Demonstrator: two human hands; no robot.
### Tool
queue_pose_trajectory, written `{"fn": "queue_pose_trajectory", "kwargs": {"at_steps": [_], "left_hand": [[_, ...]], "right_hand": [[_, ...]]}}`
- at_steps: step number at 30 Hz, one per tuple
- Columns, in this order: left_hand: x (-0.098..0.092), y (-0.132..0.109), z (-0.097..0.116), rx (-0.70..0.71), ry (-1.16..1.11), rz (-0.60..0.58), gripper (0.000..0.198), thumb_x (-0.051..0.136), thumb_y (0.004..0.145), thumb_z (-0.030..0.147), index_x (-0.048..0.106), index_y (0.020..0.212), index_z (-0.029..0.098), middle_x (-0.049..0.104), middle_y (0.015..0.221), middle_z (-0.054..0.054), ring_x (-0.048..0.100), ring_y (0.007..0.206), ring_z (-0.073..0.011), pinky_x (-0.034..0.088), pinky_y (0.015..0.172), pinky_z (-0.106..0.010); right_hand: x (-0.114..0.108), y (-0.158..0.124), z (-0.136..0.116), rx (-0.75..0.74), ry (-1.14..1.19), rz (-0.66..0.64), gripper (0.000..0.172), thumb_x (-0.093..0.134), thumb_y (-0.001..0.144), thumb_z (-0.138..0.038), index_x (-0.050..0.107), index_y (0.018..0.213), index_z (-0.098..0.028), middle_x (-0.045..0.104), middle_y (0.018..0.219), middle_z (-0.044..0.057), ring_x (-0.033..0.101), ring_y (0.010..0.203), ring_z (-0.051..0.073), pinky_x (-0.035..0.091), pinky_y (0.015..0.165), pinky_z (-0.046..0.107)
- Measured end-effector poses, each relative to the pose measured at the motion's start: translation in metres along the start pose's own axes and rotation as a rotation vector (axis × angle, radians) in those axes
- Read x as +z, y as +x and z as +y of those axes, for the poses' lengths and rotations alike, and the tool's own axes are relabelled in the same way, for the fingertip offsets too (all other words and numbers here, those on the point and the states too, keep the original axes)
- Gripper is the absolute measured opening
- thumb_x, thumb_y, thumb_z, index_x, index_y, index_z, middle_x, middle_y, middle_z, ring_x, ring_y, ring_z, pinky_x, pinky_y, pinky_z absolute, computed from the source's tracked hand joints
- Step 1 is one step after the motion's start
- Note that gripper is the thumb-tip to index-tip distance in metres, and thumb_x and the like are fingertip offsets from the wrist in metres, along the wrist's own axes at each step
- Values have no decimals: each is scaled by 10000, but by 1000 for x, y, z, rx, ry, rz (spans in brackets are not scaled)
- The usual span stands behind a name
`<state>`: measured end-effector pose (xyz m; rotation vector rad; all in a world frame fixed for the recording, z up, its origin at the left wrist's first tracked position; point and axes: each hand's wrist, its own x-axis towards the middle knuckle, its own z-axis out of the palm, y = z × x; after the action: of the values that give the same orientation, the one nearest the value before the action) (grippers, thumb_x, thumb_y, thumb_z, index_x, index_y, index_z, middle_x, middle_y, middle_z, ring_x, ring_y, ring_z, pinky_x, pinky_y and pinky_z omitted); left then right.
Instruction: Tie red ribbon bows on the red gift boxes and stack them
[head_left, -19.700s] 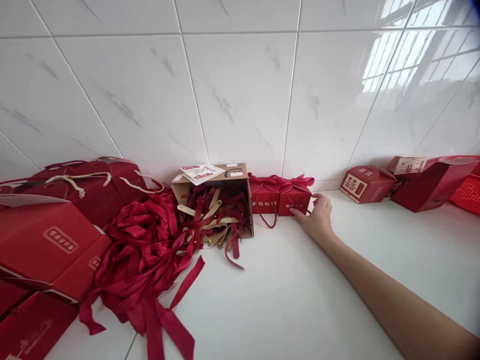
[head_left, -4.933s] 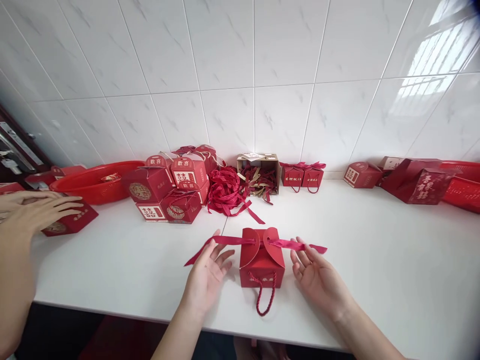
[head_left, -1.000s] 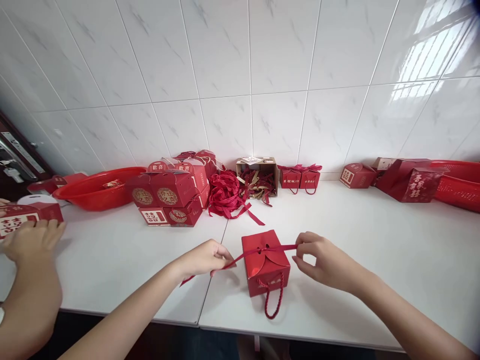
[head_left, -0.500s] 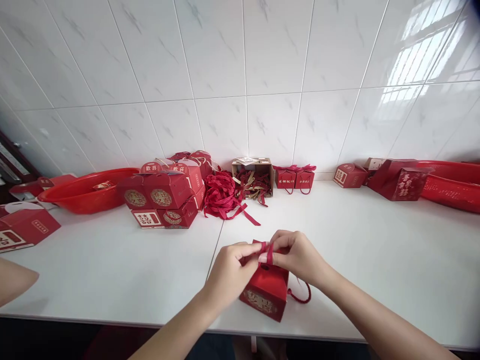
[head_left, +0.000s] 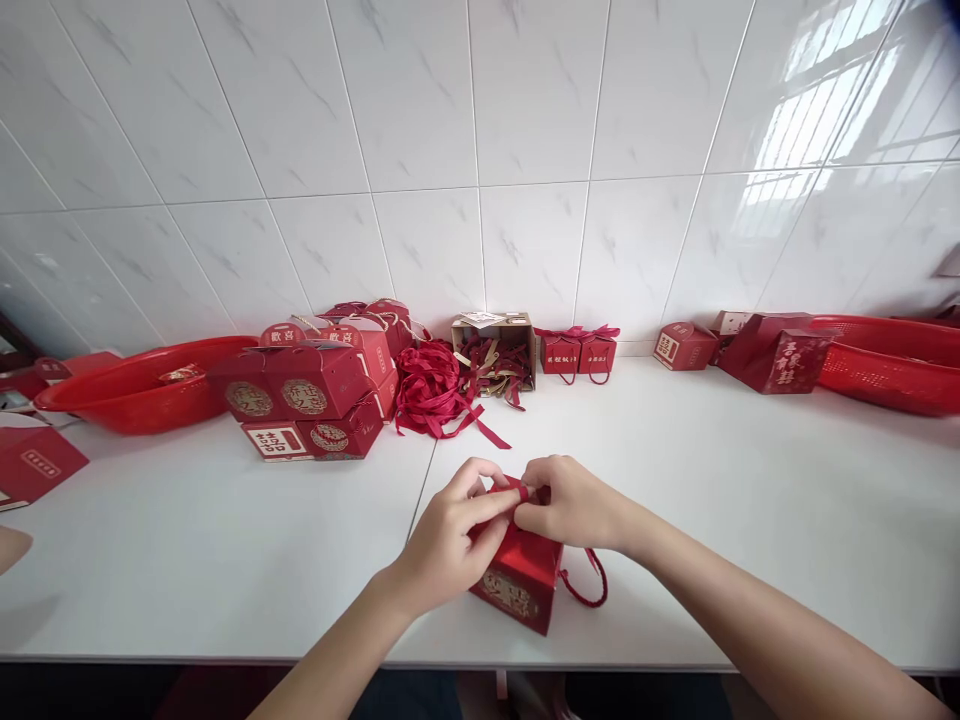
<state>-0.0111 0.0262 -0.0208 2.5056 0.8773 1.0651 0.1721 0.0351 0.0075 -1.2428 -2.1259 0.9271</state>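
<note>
A red gift box (head_left: 517,585) with gold lettering rests on the white table near its front edge. A twisted cord handle (head_left: 592,598) loops out from its right side. Both hands meet over its top at a short red ribbon (head_left: 524,493). My left hand (head_left: 461,530) comes from the left, its index finger stretched along the box top against the ribbon. My right hand (head_left: 566,505) has thumb and fingers pinched on the ribbon. Part of the ribbon and the box top are hidden under the fingers.
Behind lie a heap of red ribbon (head_left: 429,385) and a carton (head_left: 529,350) of ribbon pieces. Stacked red boxes (head_left: 300,385) and a red basin (head_left: 135,405) stand left. Two small tied boxes (head_left: 577,357) and a red basket (head_left: 892,375) line the wall. Another person's arm (head_left: 11,548) shows far left.
The ribbon loop that stood up between my fingers is now drawn down closer to the box. My left index finger has stretched further across. The view has shifted slightly right.
</note>
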Motion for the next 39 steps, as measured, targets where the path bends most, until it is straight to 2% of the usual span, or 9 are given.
{"fn": "queue_pose_trajectory", "kwargs": {"at_steps": [4,10,15,19,24,28,31,36,39], "left_hand": [[-7,6,-1,-49,-99,-64,228,484,863,94,679,927,194,550,957,-72,574,843,-159,501,718,-266],[-3,9,0,-91,-167,-40,142,521,856,127,628,791,194,562,898,-52,570,815,-158,496,724,-273],[-21,-6,-8,-160,102,20,146,451,903,182,582,843,199,539,936,-63,547,842,-177,476,749,-300],[-37,-20,-11,-162,277,-8,136,459,881,189,593,884,212,539,980,-79,525,961,-232,457,829,-364],[-33,-14,0,-369,-117,-104,194,414,933,322,545,832,220,508,1244,-97,506,1141,-248,457,939,-402],[-23,-6,-1,-399,-237,-166,274,380,952,375,574,835,221,488,1318,-89,462,1229,-235,443,989,-387],[-23,-1,-11,-348,-86,-163,315,352,960,359,615,853,222,523,1285,-84,439,1240,-235,392,1030,-422],[-34,-1,-31,-222,475,-73,234,445,901,299,599,753,204,578,1200,-99,396,1199,-333,302,949,-582],[-30,-7,-38,-265,445,-58,206,426,903,280,564,771,206,598,1140,-91,445,1136,-300,343,919,-519]], "right_hand": [[-3,1,0,2,-65,-24,242,534,646,-193,331,513,-193,422,601,-21,332,521,85,237,449,239],[-3,-1,-9,-54,-152,-56,276,568,645,-202,363,461,-180,485,690,9,426,577,108,312,487,245],[-20,-8,6,-23,-202,59,211,597,676,-214,496,494,-183,596,854,50,532,823,206,411,764,353],[-28,-13,24,59,-232,46,169,587,700,-213,520,545,-200,593,786,49,529,811,226,420,754,385],[-17,-7,25,21,-176,103,152,533,739,-200,525,588,-202,575,829,46,533,784,200,428,734,356],[-13,-5,21,-7,-173,138,135,524,752,-201,548,619,-202,579,848,52,540,792,197,437,746,358],[-16,-7,23,2,-228,168,139,551,729,-191,543,590,-196,596,912,68,550,837,216,434,785,393],[-21,-12,33,81,-332,187,191,579,705,-189,491,536,-191,602,1025,74,545,945,263,410,860,477],[-12,-18,40,36,-158,249,95,550,769,-248,516,687,-212,583,1004,70,562,934,238,455,854,448]]}}
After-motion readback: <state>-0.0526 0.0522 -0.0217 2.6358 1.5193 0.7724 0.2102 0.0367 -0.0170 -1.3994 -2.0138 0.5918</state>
